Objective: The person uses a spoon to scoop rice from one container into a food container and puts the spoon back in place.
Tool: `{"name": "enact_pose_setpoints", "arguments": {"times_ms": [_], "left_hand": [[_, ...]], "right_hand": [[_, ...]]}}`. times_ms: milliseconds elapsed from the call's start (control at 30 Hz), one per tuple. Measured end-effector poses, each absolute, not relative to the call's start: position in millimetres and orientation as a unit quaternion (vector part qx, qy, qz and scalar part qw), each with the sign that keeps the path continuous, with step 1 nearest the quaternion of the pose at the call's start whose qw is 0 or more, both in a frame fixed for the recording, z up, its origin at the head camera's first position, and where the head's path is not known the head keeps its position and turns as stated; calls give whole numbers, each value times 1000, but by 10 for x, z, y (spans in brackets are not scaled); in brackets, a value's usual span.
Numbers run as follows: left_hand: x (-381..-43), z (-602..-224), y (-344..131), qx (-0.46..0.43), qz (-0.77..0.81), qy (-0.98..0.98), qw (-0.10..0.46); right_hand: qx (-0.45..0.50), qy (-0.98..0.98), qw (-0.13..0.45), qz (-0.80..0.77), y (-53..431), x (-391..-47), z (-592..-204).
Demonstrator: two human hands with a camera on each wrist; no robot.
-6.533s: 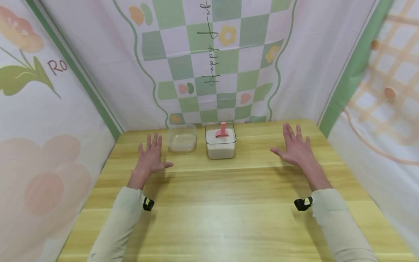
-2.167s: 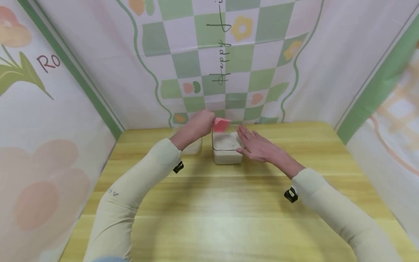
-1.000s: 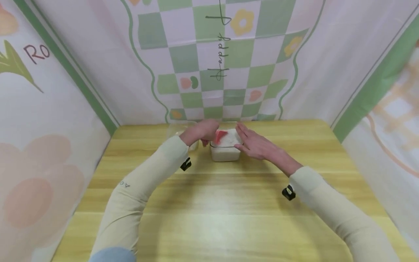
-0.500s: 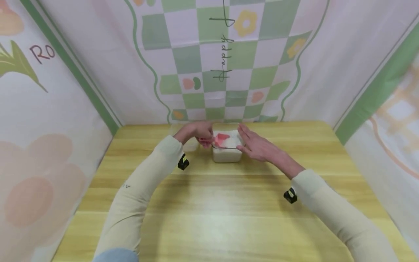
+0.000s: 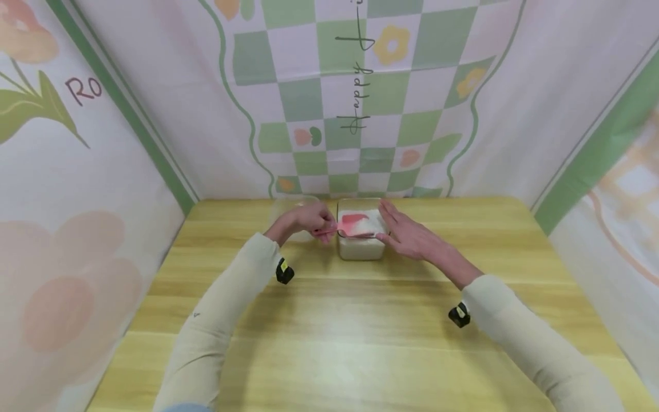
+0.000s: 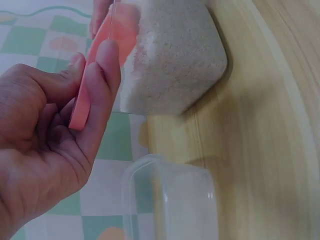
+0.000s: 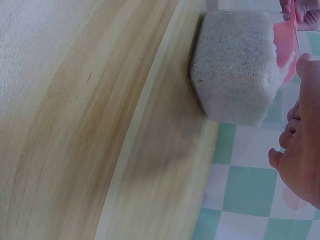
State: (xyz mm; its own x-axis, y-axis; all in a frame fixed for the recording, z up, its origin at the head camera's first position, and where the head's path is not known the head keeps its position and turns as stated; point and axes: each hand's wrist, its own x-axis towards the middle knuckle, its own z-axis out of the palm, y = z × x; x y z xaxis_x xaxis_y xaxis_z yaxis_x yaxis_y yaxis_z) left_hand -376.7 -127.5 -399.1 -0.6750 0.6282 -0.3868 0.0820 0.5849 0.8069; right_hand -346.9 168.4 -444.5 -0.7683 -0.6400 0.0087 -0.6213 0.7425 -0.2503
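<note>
My left hand grips the handle of a pink scoop between thumb and fingers. The scoop's bowl lies in the white rice, partly sunk and tipped toward the right. A clear square container holds this rice nearly up to its rim and stands near the table's back edge. Against the container's right side rests my right hand, fingers straight and thumb at the near corner of the rim. To the left, a second clear plastic container is partly hidden behind my left hand in the head view.
The wooden table stretches toward me in front of both containers. A patterned cloth hangs right behind the table's back edge, and cloth walls close in the left and right sides.
Both hands, first spread apart, came to the rice container. The left hand took up the scoop, lowered it into the rice and has drawn slightly left; the right hand stays at the rim.
</note>
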Motion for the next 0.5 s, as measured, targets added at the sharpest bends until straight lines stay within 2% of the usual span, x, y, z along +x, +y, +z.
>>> {"name": "enact_pose_setpoints", "arguments": {"times_ms": [233, 500], "left_hand": [[-3713, -4037, -1318, 226, 444, 807, 318], [-3692, -4079, -1389, 235, 456, 807, 293]], "right_hand": [[-345, 933, 20, -100, 1695, -3458, -4461], [-344, 932, 38, -110, 1716, -3453, -4424]]}}
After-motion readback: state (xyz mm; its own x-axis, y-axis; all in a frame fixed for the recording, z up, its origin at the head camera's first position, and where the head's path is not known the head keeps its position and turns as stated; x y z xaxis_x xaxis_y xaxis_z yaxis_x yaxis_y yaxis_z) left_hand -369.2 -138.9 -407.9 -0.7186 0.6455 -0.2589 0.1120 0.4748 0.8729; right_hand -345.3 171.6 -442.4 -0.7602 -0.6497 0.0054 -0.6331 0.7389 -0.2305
